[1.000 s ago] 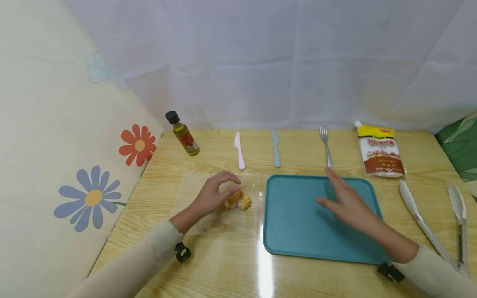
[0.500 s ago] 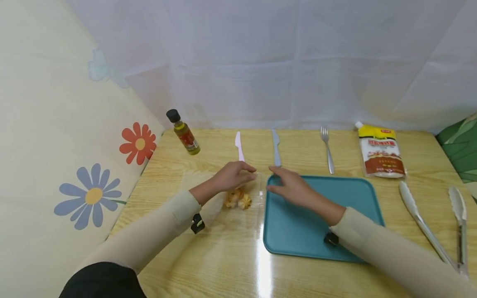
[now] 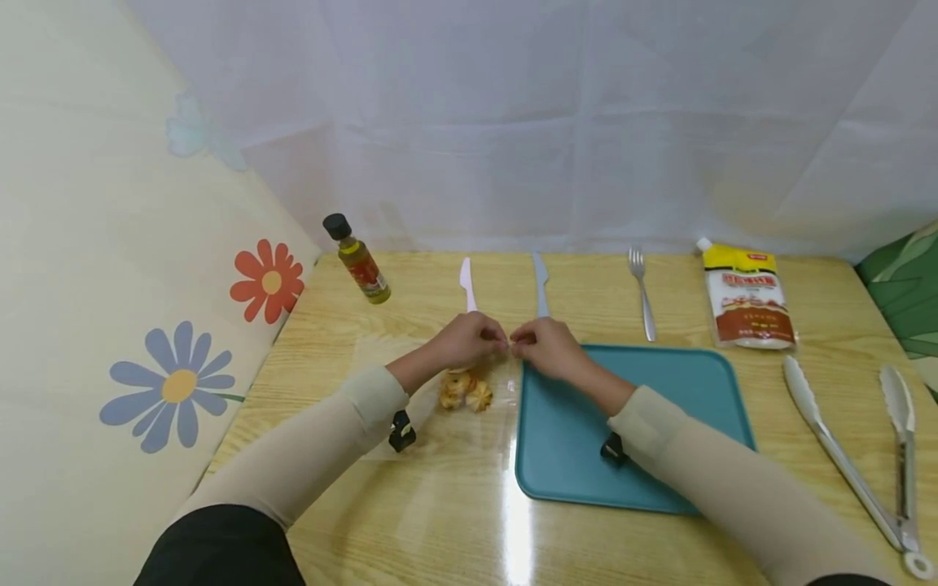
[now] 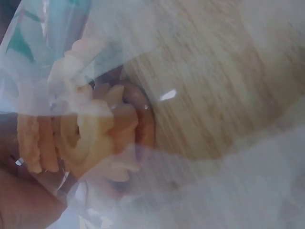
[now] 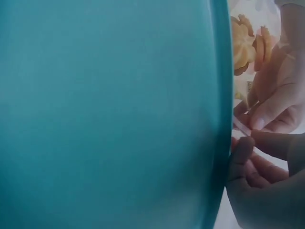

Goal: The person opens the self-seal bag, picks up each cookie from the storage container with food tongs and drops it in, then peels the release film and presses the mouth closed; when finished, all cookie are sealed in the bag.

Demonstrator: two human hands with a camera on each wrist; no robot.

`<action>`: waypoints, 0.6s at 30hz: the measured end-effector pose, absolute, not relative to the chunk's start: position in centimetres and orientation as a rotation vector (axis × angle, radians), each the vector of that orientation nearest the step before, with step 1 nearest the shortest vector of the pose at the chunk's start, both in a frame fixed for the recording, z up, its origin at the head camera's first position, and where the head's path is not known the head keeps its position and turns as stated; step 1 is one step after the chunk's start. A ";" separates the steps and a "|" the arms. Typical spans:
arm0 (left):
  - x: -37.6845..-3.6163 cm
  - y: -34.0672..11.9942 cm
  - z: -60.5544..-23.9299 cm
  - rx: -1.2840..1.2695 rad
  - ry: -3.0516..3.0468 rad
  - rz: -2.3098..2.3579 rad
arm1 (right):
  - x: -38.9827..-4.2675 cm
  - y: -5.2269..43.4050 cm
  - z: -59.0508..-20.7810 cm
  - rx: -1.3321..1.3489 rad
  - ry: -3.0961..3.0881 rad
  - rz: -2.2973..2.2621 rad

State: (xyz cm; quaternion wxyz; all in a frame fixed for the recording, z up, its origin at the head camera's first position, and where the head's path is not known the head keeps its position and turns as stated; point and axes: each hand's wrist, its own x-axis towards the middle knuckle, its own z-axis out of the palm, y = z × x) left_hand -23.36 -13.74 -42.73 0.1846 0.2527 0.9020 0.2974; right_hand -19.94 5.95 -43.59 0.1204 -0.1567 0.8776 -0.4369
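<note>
The clear bag is barely discernible, and the pink knife is partly hidden by the left hand.

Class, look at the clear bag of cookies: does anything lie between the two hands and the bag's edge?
Nothing visible does. The left hand and right hand both already pinch the edge of the clear bag, just above the cookies, beside the teal tray.

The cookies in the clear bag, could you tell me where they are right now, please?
In the head view the cookies lie on the wooden table, just left of the teal tray and directly below the left hand.
</note>
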 end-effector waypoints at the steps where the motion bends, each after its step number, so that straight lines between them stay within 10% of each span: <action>1: -23.3 -13.7 -42.7 0.707 2.537 0.852 | -20.0 5.9 -43.7 -0.439 2.569 -1.287; 18: -22.8 -14.7 -42.8 0.650 2.462 1.075 | -19.8 4.7 -44.3 -0.388 2.672 -1.436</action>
